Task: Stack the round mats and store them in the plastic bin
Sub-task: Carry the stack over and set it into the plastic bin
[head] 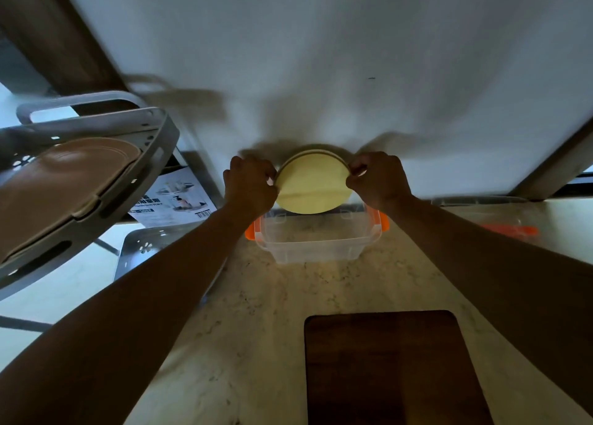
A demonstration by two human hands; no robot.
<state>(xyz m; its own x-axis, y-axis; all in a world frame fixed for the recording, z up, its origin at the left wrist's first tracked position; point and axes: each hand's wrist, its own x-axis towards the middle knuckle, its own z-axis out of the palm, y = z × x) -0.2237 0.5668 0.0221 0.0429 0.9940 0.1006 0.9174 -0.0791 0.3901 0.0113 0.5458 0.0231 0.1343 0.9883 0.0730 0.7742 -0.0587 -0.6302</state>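
Note:
A stack of round mats (310,183), pale yellow on its near face with darker edges behind, is held tilted on edge above the far rim of the clear plastic bin (313,241). My left hand (250,185) grips the stack's left edge and my right hand (378,179) grips its right edge. The bin has orange side latches and stands on the marble counter against the white wall; nothing shows inside it.
A dark wooden board (388,367) lies on the counter near me. The bin's clear lid with an orange latch (500,225) rests at the right. A grey tiered rack (83,180) holding a brown pad stands at the left, with a printed box (175,199) behind it.

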